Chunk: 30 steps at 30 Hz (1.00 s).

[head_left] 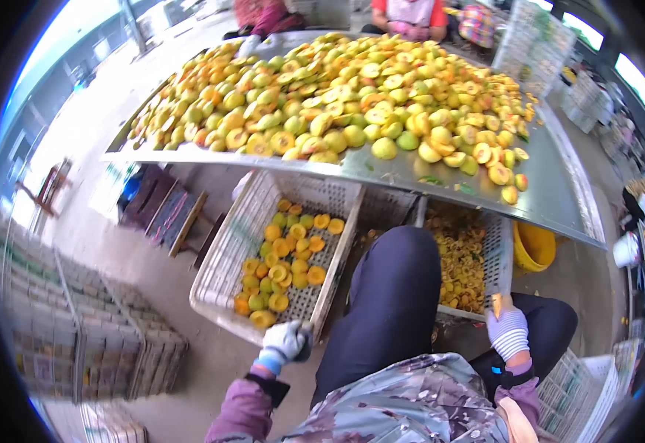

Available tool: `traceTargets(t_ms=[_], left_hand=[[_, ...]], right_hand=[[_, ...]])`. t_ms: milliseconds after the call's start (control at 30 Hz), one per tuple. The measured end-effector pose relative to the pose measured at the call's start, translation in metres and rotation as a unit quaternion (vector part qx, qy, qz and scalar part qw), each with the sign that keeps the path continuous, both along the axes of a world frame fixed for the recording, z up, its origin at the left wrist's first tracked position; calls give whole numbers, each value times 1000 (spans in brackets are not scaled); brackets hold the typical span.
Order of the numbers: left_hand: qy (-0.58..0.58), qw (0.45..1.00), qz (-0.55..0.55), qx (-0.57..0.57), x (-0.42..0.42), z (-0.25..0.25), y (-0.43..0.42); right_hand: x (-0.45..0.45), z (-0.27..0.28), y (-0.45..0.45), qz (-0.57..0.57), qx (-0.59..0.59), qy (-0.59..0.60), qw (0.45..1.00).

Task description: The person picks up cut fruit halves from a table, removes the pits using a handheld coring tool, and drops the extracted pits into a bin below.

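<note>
My left hand (283, 344), in a white glove, is at the near corner of a white plastic crate (215, 295). Its fingers look curled, with something dark at them that I cannot make out. Inside that crate lie several orange-yellow peach halves (282, 258). Over my right thigh, my right hand (508, 331) wears a striped glove and is closed on a slim orange piece (496, 304), too small to identify. Just beyond it is a second crate (498, 258), holding small brownish-yellow fruit scraps (459, 258).
A metal table (551, 184) ahead bears a large heap of cut yellow-green peaches (322, 96). A yellow bucket (533, 247) stands under its right side. Stacked crates (79, 325) are at left. Two people (414, 15) sit across the table.
</note>
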<state>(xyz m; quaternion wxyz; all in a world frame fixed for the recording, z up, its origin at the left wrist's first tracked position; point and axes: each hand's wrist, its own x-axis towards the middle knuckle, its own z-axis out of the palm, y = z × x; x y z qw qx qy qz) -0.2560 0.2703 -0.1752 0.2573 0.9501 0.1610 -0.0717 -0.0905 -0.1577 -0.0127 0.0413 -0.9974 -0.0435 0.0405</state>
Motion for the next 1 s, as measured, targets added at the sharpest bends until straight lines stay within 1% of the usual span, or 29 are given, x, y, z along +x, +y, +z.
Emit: traceTargets(t_ms=[67,133,200,233,267,333,433,467,500,533,567,600,667,700,733,767,800,833,867,933,967,1000], left_hand=[[21,1000,-12,12,1,10,-1],[21,1000,3,6,1,13,-3],[39,999,7,30,2,18,-7],[41,998,25,34,3,20,-10],[31,998,28,37,1,15,-8],[-21,998,57,27,-3,3,-4],[-51,995,65,58,-2,0,-6],[-12,996,83,31,0,1,-6],[-10,996,92,18,-2,0,-6],[-9,995,103,5,0,-5,-1],[-14,997,68,-32,-4,-32,19],[-57,993,63,-76,-4,-33,28],[-95,963,96,-234,4,9,33],[-112,968,76,-209,12,23,51],[-125,973,58,-185,18,37,70],[-128,983,48,-119,32,68,77],[-131,989,38,-52,52,111,77],[-152,987,51,-19,71,153,70],[-173,983,64,13,92,191,64],[-285,958,-22,12,140,237,71],[-251,963,-14,94,163,270,61],[-216,960,-7,176,188,304,47]], right_hand=[[-4,1,8,-3,8,8,1000],[-7,9,23,-9,85,-16,996],[-1,6,29,-7,164,-49,985],[0,14,37,-13,183,-53,982],[2,21,41,-22,185,-43,982],[8,19,40,10,207,-59,976],[19,18,32,53,202,-26,978],[22,19,30,59,211,-15,976],[25,19,26,62,216,-11,974],[31,18,23,75,244,-21,967],[37,19,20,89,273,-32,957],[43,25,17,93,278,-31,956],[51,45,10,117,296,-39,947],[56,50,5,122,297,-61,945],[59,55,-1,123,302,-59,944],[63,59,-6,114,317,-63,939],[68,59,-11,106,332,-68,935],[73,54,-16,111,350,-83,927],[75,53,-19,114,352,-81,925],[80,60,-28,116,380,-95,913],[84,60,-33,103,389,-76,912],[88,59,-37,111,394,-86,908]])
